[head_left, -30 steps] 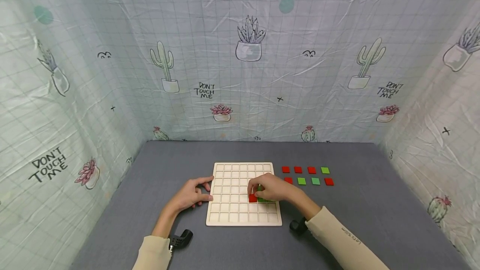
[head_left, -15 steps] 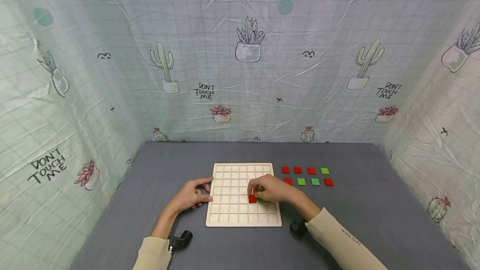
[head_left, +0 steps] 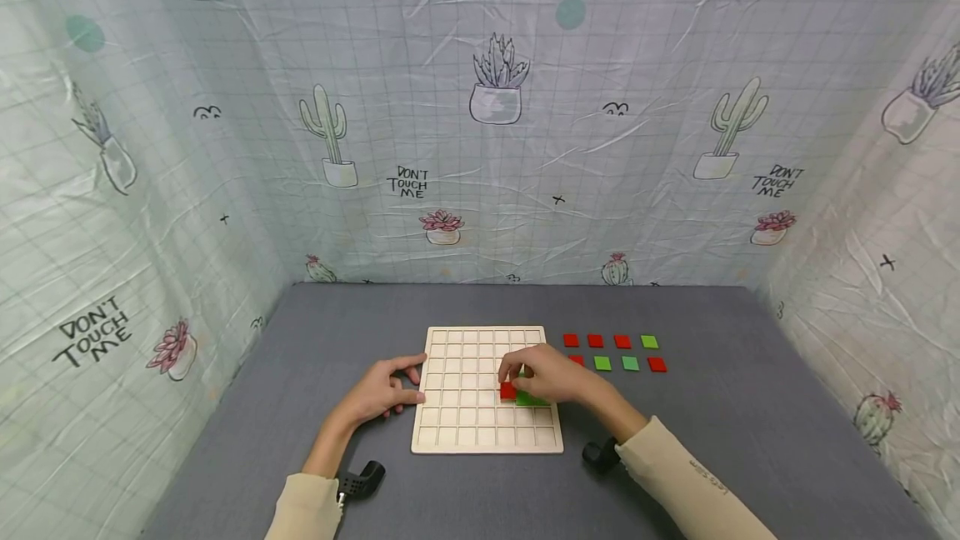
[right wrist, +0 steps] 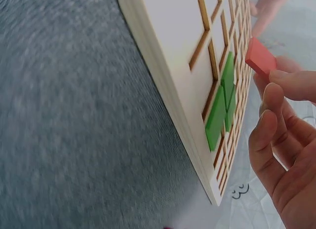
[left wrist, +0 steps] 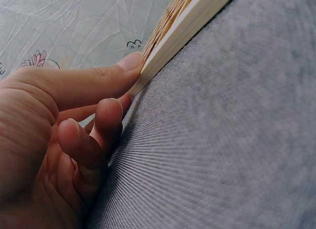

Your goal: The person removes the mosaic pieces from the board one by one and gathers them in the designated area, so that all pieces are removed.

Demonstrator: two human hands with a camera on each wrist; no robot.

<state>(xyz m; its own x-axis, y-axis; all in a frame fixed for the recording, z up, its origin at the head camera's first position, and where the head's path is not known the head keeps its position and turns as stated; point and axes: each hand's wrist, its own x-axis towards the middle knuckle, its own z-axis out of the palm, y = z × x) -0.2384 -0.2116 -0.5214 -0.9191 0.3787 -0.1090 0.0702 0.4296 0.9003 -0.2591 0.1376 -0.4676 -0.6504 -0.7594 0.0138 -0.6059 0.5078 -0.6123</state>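
A pale wooden grid board [head_left: 459, 407] lies on the table. My left hand [head_left: 375, 390] touches its left edge with the thumb and index fingertip, the other fingers loosely bent; in the left wrist view the thumb [left wrist: 98, 83] rests against the board's side [left wrist: 170, 49]. My right hand [head_left: 546, 375] pinches a red square tile [head_left: 507, 391] between thumb and fingers over the right part of the board. The right wrist view shows that red tile [right wrist: 260, 56] tilted and raised above the grid. Beside it, green tiles [right wrist: 216, 118] sit in grid cells, partly covered by my hand in the head view.
Right of the board, loose tiles lie in two rows: several red tiles [head_left: 622, 342], light green tiles [head_left: 602, 363] and a teal-green tile [head_left: 630, 363]. The grey table [head_left: 360, 315] is enclosed by a cactus-printed curtain [head_left: 480, 257].
My right hand has shifted slightly up and to the right with the red tile, and more of the green tiles shows. The left hand has stayed at the board's edge.
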